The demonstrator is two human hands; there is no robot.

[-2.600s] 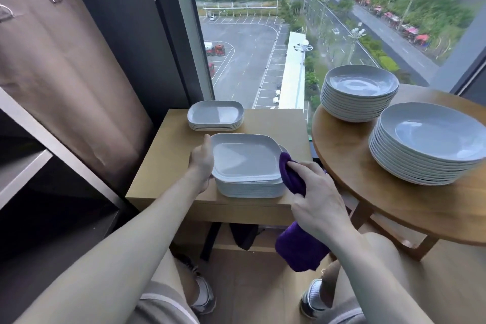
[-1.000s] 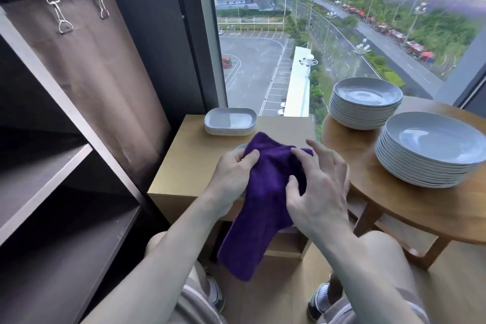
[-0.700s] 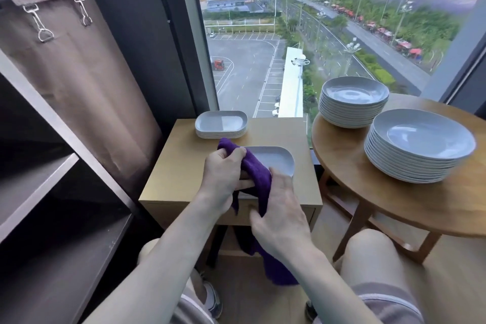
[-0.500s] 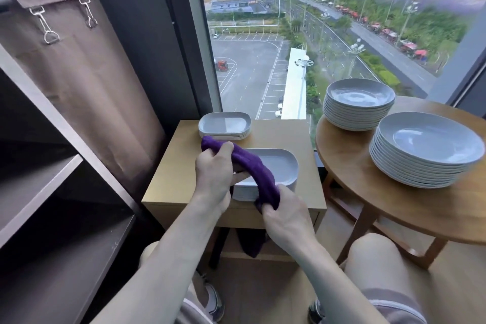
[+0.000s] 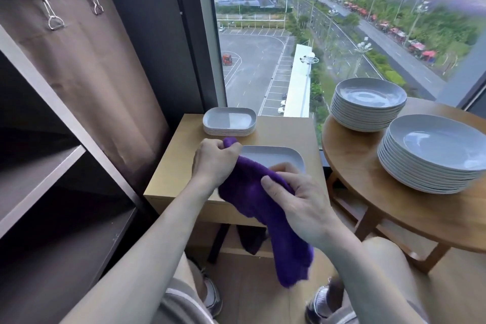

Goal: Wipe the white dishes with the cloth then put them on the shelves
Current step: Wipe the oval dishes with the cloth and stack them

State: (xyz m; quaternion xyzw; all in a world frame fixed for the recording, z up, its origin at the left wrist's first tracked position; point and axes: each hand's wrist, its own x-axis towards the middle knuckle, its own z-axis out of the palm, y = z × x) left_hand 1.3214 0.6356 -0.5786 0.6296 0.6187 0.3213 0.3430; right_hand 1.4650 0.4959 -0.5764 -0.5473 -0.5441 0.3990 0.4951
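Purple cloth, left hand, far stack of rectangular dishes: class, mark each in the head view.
purple cloth point(image 5: 249, 192): head view, its bunched middle.
left hand point(image 5: 213, 163): head view, back of the hand.
far stack of rectangular dishes point(image 5: 229, 119): head view, top dish's floor.

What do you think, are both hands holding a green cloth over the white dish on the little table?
No: the cloth is purple, not green; the head view shows it. Both the left hand and right hand do hold it over the white dish on the little table.
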